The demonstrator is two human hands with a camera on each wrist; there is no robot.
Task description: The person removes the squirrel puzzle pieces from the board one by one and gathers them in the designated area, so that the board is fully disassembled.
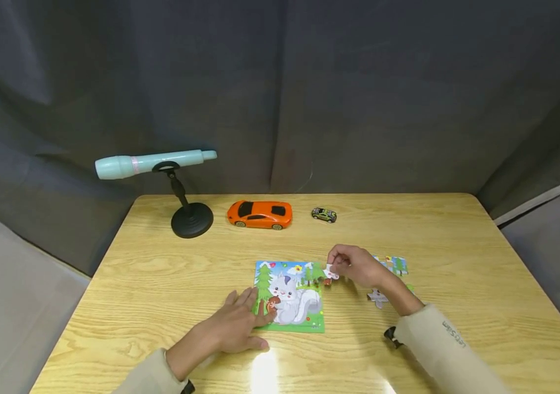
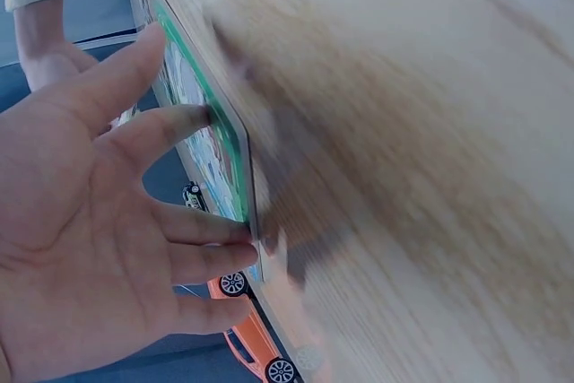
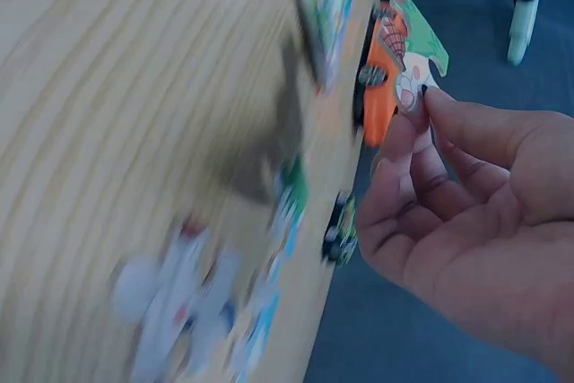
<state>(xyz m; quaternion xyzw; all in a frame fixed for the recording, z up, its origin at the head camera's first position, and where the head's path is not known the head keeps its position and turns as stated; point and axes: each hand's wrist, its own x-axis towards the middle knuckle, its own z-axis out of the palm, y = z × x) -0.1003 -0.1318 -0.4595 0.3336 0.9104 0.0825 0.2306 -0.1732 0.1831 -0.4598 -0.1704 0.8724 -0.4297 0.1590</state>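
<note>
A part-built jigsaw puzzle [image 1: 291,296] with a white squirrel and green trees lies on the wooden table [image 1: 162,273]. My left hand [image 1: 240,325] lies flat, straight fingers pressing the puzzle's lower left edge [image 2: 235,163]. My right hand [image 1: 354,265] hovers just off the puzzle's upper right corner and pinches a single puzzle piece [image 1: 331,272] between thumb and fingers; the right wrist view shows that piece [image 3: 411,65] at the fingertips. Loose pieces [image 1: 394,265] lie to the right of the hand, another loose piece [image 1: 377,297] beside the wrist.
At the table's back stand an orange toy car [image 1: 260,214], a small green toy car [image 1: 324,214] and a mint-coloured tube on a black round-based stand [image 1: 190,219]. Dark curtains hang behind the table.
</note>
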